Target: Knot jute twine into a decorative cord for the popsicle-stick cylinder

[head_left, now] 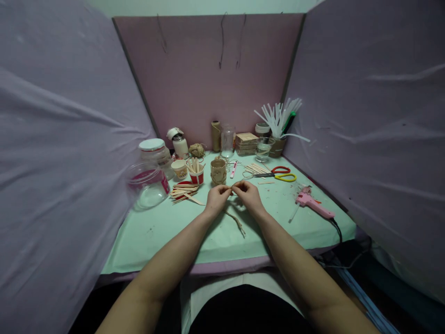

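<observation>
My left hand [217, 199] and my right hand [249, 195] meet over the middle of the table, fingertips pinched close together. Between them runs a length of brown twine [237, 221], its loose, frayed end trailing on the cloth below my hands. The part inside my fingers is mostly hidden. Just beyond my left hand stands a tan decorated cup [218, 170], upright and apart from the fingers. A pink-and-white cutter [233, 170] lies behind my hands.
Craft sticks [186, 191] lie left, near a red cup [196, 177] of sticks and a clear jar [149, 190]. Scissors [278, 174] and a pink glue gun [314, 205] lie right. Behind are a twine ball [197, 150], wooden squares [246, 143] and glue sticks [276, 118].
</observation>
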Demonstrator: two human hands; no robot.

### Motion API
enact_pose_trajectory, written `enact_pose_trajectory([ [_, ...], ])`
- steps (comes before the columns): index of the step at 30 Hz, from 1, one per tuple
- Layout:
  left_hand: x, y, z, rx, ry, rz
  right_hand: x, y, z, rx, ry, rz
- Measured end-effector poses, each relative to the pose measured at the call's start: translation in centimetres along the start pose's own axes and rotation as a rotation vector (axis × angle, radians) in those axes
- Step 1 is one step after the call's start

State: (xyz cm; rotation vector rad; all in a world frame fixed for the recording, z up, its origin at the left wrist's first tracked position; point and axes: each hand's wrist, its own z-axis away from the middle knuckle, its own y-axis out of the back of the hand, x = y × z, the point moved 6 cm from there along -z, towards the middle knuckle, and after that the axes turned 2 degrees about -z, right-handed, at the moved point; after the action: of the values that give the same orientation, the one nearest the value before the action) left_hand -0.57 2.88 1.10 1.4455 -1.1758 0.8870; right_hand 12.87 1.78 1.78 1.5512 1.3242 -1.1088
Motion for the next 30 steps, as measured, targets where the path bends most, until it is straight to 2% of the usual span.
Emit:
enact_pose_trajectory([
  [5, -0.2, 0.3, -0.1, 0.002, -0.031, -0.100, 0.0, -0.1, 0.1, -0.015, -0.021, 0.002],
  [11, -0.9, 0.4, -0.6, -0.028, -0.009, -0.143, 1.1, -1.0, 0.3, -0.150, -0.194, -0.206],
  [16, -0.1, -0.2, 0.0, -0.072, 0.012, -0.094, 2.1, -0.6, -0.1, -0.069, -0.304, -0.430],
  [18, 0.2, -0.3, 0.4, -0.089, 0.026, -0.033, 2.2, -0.6, -0.1, -0.076, -0.324, -0.466],
  [22, -0.2, -0.3, 0.6, -0.094, 0.119, 0.121, 2.3, -0.7, -0.1, -0.125, -0.321, -0.440],
  [30, -0.3, -0.8, 0.8, -0.139, 0.296, 0.332, 2.1, -0.1, -0.3, -0.069, -0.204, -0.301],
])
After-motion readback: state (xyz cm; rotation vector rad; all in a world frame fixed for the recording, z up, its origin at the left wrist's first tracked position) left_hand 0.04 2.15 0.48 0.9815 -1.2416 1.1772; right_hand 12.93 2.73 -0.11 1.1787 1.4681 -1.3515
